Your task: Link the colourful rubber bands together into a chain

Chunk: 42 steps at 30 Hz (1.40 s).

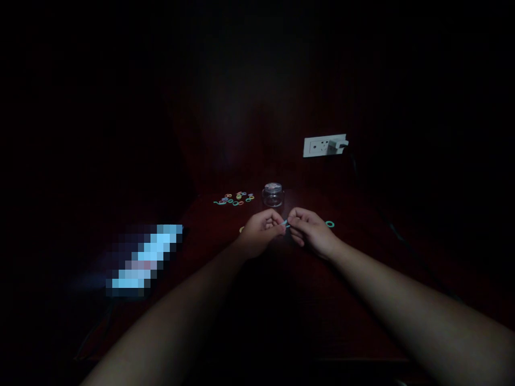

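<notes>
Over the dark red table, my left hand (263,231) and my right hand (311,229) meet with pinched fingertips. Between them is a small light blue hair tie (285,222), gripped from both sides; most of it is hidden by the fingers. Just beyond my hands stands a clear jar (273,195) with its lid on. A green hair tie (330,224) lies right of my right hand. Part of a yellow hair tie (242,229) shows beside my left hand. Several coloured hair ties (235,199) are scattered left of the jar.
A lit screen, blurred into blocks (147,260), lies at the left of the table (217,230). On the back wall is a white socket panel (317,146) with a plug (337,145) in it. A dark cable runs down from the plug. The surroundings are very dark.
</notes>
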Motion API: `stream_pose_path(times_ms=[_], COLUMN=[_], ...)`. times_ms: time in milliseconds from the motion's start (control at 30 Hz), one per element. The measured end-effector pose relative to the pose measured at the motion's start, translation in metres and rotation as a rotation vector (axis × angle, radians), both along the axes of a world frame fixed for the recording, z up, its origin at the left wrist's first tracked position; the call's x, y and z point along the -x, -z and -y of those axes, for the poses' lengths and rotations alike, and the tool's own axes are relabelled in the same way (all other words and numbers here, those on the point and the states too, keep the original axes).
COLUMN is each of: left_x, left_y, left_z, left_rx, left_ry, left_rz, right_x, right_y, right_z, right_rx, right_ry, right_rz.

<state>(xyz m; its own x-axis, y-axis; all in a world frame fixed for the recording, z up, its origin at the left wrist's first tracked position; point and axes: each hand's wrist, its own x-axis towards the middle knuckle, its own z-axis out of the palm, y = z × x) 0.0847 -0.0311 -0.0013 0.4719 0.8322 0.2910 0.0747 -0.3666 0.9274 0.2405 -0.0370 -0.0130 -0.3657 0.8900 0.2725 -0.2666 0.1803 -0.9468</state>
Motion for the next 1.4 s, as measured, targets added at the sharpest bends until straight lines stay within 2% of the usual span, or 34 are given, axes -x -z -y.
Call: stream_pose_path(times_ms=[67, 133, 267, 433, 800, 1167, 1400], left_x=[-0.0005, -0.0005, 0.0002, 0.0003, 0.0012, 0.0012, 0.0016], left_y=[0.0003, 0.0019, 0.0057, 0.0044, 0.0073, 0.0059, 0.0062], left_z=[-0.0009, -0.0026, -0.005, -0.0035, -0.0042, -0.0036, -0.0035], left_rx=[0.073, 0.094, 0.009, -0.065, -0.106, -0.118, -0.098], left_ry=[0.03, -0.023, -0.174, -0.21, -0.211, -0.245, -0.204], left_rz=[0.04, 0.041, -0.033, -0.1, -0.097, -0.109, -0.1], right_x=[0.0004, 0.0012, 0.0032, 0.0027, 0.0005, 0.0018, 0.0013], right_y=[0.0011, 0.0026, 0.0042, 0.0008, 0.0008, -0.0015, -0.0005], right_z=[-0.0016, -0.0028, -0.003, -0.0001, -0.0018, 0.0021, 0.0011], right_rx=[-0.013, -0.032, -0.076, -0.106, -0.122, -0.105, -0.152], right_ry=[0.006, 0.026, 0.067, 0.074, 0.185, 0.169, 0.192], right_rz=[0.02, 0.054, 0.142, 0.191, 0.241, 0.235, 0.291])
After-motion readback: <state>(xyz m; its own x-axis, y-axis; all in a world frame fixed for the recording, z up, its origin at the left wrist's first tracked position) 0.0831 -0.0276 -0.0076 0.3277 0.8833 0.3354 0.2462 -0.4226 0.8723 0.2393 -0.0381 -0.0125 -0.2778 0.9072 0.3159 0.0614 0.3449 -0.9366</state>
